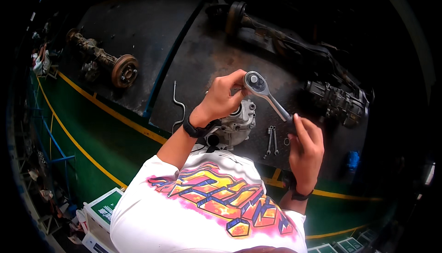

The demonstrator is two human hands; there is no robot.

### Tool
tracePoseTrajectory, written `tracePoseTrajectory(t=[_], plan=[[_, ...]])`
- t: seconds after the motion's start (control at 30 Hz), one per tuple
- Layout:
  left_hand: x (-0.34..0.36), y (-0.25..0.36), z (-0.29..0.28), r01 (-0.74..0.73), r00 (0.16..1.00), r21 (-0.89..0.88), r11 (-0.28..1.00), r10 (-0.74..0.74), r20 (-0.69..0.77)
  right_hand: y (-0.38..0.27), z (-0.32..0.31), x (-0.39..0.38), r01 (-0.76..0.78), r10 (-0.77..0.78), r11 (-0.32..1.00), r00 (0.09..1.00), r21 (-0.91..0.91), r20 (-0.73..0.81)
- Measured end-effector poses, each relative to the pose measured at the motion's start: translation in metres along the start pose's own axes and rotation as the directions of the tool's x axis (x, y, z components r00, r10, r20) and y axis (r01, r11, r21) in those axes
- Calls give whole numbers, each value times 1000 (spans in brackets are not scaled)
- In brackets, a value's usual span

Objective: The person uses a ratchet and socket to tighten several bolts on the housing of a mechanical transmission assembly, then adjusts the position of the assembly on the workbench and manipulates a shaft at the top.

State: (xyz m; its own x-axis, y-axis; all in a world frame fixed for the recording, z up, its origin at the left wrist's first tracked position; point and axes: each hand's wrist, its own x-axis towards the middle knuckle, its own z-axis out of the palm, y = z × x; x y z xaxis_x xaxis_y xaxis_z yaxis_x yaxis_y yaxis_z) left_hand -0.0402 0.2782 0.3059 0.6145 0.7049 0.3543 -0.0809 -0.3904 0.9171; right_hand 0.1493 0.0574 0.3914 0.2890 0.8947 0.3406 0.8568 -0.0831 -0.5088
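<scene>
Head view: the person's left hand (223,97) is bent closed at the fingers, with thumb and forefinger pinching the round head of a ratchet wrench (275,107); the right hand (307,143) is half curled, its fingertips at the dark end of the handle, though whether they grip it or only touch it cannot be told; the ratchet wrench is held up over the dark tabletop (214,52), its head toward the upper left and its handle slanting down to the right, between the two hands; a black wristband shows on each wrist.

Below the left hand, partly hidden by it, is a pale metal housing (244,123), close to the front of the person's white printed shirt (212,193); to its right lie two slim wrenches (276,141), side by side, with a small ring (287,141) just beside them; a bent metal rod (177,100) lies to the left of the left forearm; farther right rests a dark gearbox (338,102); along the far side runs a long axle assembly (262,28); on the surface to the left lies another axle with a rusty hub (124,71); the green floor (99,131) bears yellow lines.
</scene>
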Motion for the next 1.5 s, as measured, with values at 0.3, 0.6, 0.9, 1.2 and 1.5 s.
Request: tracePoseTrajectory(t=[0.3, 0.6, 0.9, 1.2, 1.5], plan=[[5, -14, 2, 150, 983, -216, 965, -122, 138, 89, 46, 63, 168, -207, 967, 956, -191, -206], [7, -16, 13, 144, 990, -166, 976, -142, 21, 52, 10, 31, 127, -132, 970, 991, -208, -12], [10, -19, 23, 80, 990, -172, 982, -98, -101, -8, -23, -2, 71, -109, 986, 959, 152, 261], [6, -12, 7, 165, 983, -262, 951, -137, 122, 87, 13, 47, 175, -174, 984, 980, 6, -95], [4, -36, -11, 79, 996, -314, 946, -86, -8, 59, 15, 67, 277, -290, 948, 955, -159, -66]])
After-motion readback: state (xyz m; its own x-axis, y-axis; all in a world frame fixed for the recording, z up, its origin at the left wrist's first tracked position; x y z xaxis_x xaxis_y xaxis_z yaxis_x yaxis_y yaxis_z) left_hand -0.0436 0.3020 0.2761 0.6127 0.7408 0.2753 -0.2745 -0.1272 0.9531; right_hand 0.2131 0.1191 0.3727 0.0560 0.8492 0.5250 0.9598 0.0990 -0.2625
